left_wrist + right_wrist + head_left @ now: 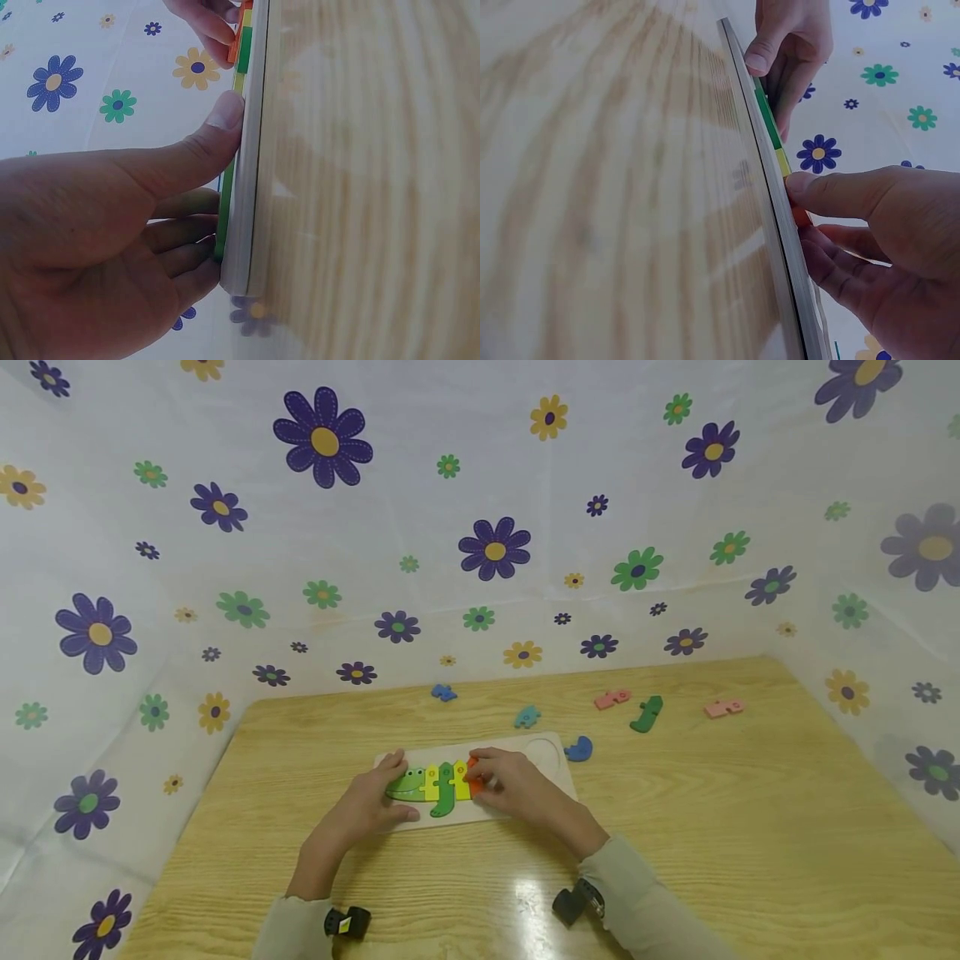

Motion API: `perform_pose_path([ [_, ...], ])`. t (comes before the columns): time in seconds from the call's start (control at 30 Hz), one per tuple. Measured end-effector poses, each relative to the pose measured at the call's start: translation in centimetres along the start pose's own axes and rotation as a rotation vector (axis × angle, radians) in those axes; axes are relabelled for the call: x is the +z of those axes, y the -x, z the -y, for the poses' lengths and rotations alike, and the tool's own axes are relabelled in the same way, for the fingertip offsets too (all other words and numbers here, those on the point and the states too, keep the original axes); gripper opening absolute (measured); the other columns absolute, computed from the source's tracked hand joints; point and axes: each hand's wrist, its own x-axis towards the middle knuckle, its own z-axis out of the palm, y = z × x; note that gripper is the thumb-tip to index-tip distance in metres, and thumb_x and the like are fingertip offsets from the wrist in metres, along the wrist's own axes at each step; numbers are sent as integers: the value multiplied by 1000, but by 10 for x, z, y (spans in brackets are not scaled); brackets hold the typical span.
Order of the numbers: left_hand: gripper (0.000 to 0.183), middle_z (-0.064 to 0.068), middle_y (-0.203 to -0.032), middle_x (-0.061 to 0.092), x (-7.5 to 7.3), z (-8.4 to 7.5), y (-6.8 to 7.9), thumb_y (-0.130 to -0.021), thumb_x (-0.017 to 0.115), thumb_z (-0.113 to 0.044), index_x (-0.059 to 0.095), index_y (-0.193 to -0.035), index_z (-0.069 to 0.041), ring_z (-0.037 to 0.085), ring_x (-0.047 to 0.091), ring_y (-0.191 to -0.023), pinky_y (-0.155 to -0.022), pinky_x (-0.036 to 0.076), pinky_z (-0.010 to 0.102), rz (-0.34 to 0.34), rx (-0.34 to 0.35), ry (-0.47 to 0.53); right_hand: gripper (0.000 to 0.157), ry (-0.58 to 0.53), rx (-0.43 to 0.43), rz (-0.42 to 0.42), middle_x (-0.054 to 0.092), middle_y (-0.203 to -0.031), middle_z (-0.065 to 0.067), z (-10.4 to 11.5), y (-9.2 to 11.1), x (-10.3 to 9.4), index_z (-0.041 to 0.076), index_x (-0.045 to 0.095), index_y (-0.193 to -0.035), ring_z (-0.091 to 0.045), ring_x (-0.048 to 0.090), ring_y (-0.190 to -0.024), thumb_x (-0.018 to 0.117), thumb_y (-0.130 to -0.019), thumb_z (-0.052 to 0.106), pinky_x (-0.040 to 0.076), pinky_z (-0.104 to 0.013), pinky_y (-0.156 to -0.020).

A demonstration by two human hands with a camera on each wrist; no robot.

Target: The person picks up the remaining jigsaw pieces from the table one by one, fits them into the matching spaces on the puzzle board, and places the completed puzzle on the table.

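On the table lies a pale wooden puzzle board (517,744) with a crocodile partly put together in its recess. From the left come a green head piece (407,787), a yellow piece (432,783), a green leg piece (445,793) and another yellow piece (461,781). My right hand (517,785) pinches an orange puzzle piece (473,774) between thumb and fingers, right beside the second yellow one. Over the board's left end rests my left hand (367,802), its thumb (217,124) and fingers spread across the head piece and board surface.
Loose pieces lie behind and right of the board: a blue piece (444,692), a teal piece (527,717), a curved blue piece (580,749), a pink piece (612,699), a green leg-shaped piece (647,714) and another pink piece (723,708). A flowered cloth (420,527) encloses the table.
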Motion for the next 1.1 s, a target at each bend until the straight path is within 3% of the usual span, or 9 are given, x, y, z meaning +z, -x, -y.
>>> perform_pose_path([
  [0.23,85,21,-165,26,0,-1,-1,-87,84,-20,39,-154,6,41,21,-153,-122,24,53,5,-14,-1,26,-17,39,15,59,-143,-21,1,-3,2,0,75,-119,-29,68,-116,75,-93,5,59,-33,-90],
  [0.43,85,21,-166,26,0,-3,-2,-87,84,-20,39,-154,6,40,21,-153,-123,23,53,9,-22,-10,24,-29,68,29,58,-144,-20,4,-3,3,1,74,-120,-33,61,-127,72,-96,5,55,-40,-100],
  [0.77,83,23,-166,24,2,-8,-3,-87,83,-18,39,-153,8,41,21,-153,-122,24,53,23,-31,-23,24,-35,91,10,58,-143,-23,7,-1,3,-3,72,-120,-32,63,-123,70,-96,3,57,-37,-92],
  [1.1,83,25,-164,26,2,-6,0,-88,83,-20,40,-152,9,43,23,-152,-121,25,55,19,-11,-19,24,-17,92,1,60,-141,-22,9,0,3,-3,73,-118,-33,60,-128,72,-94,2,52,-41,-104],
])
